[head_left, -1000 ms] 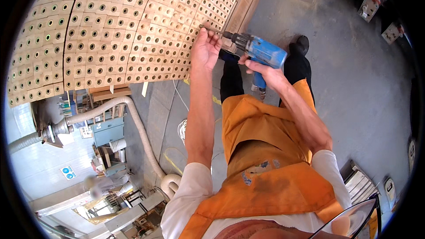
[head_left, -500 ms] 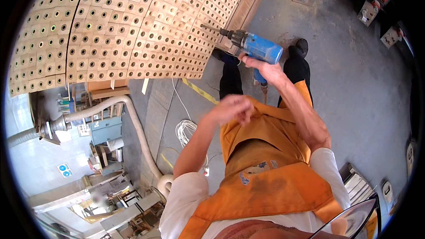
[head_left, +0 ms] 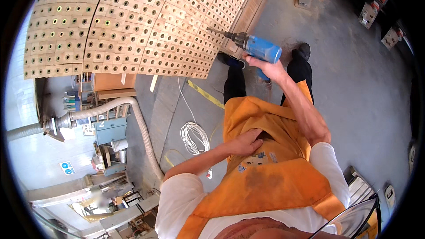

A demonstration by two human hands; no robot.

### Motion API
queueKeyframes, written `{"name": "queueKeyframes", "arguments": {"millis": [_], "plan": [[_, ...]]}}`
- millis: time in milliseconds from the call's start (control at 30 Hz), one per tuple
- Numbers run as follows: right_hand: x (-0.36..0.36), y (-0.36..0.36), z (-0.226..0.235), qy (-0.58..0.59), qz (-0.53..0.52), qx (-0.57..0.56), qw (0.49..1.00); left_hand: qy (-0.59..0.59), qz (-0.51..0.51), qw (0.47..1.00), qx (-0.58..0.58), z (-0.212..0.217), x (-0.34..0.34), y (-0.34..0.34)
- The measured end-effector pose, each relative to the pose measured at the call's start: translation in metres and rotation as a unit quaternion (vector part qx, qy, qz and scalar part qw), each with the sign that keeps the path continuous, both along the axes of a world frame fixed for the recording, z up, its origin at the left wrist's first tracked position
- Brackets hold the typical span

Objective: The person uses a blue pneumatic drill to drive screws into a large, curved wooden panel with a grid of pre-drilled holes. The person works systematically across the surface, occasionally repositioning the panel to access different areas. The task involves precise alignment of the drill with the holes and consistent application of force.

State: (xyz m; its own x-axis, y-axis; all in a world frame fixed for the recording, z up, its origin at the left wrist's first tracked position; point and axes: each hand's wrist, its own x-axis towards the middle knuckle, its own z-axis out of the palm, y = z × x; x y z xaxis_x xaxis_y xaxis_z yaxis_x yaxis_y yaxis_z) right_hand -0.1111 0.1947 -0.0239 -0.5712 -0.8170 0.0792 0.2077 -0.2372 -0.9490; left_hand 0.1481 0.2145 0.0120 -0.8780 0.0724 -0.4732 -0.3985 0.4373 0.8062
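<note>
Perforated wood wall (head_left: 133, 22), right hand (head_left: 268, 68) gripping blue drill (head_left: 259, 48)

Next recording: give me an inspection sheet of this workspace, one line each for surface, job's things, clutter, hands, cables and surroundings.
Surface: curved wall of wooden blocks, each with a round hole, standing on a grey concrete floor.
Job's things: blue power drill, its bit pointing at the block wall.
Clutter: nothing seen near the hands.
Hands: right hand grips the drill; left hand rests against the orange apron, holding nothing visible.
Cables: white coiled cable on the floor, one strand running up toward the wall.
Surroundings: ribbed extraction hose, blue machine cabinet, yellow floor tape.
</note>
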Motion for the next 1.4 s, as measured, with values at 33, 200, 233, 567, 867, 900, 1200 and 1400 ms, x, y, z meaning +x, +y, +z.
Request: {"name": "queueKeyframes", "arguments": {"millis": [33, 200, 233, 567, 867, 900, 1200, 1400], "plan": [[-0.002, 0.002, -0.003, 0.088, -0.029, 0.007, 0.996, 0.027, 0.021, 0.999, -0.017, 0.001, -0.002, 0.005], [0.001, 0.027, -0.022, -0.076, -0.061, 0.019, 0.995, -0.012, -0.049, 0.989, -0.137, -0.101, 0.007, 0.003], [-0.001, 0.033, -0.037, -0.112, -0.075, 0.042, 0.99, 0.038, -0.068, 0.978, -0.192, -0.129, 0.009, 0.009], [-0.044, 0.076, -0.102, -0.321, -0.156, 0.057, 0.932, -0.056, -0.021, 0.994, -0.096, -0.059, -0.01, -0.012], [-0.035, 0.071, -0.108, -0.325, -0.152, 0.096, 0.928, -0.102, 0.035, 0.994, -0.024, -0.001, 0.006, 0.011], [-0.033, 0.068, -0.111, -0.321, -0.151, 0.108, 0.929, -0.095, 0.04, 0.994, -0.028, -0.001, 0.006, 0.013], [-0.019, 0.053, -0.117, -0.254, -0.132, 0.172, 0.943, -0.068, -0.017, 0.984, -0.162, -0.034, 0.004, 0.016], [-0.022, 0.055, -0.126, -0.247, -0.133, 0.181, 0.943, -0.231, 0.162, 0.944, 0.172, 0.043, 0.01, -0.008]]}}
